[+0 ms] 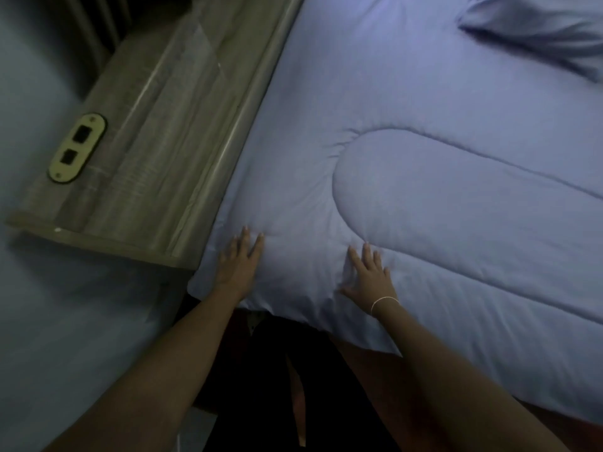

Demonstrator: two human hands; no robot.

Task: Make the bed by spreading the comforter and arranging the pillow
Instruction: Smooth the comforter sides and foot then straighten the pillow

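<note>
A pale blue quilted comforter (440,197) covers the bed, with a stitched oval seam across its middle. Its near corner hangs a little over the bed's edge in front of me. My left hand (239,259) lies flat on that corner near the headboard side, fingers spread, holding nothing. My right hand (368,272) presses palm down on the comforter just beside the seam, fingers apart; a thin white band circles its wrist. A blue pillow (535,31) lies crumpled at the far upper right of the bed.
A grey wooden headboard shelf (156,135) runs along the bed's left side. A brass socket plate (76,147) is set into it. A blue wall (39,305) fills the left. My dark-clothed legs stand at the bed's edge.
</note>
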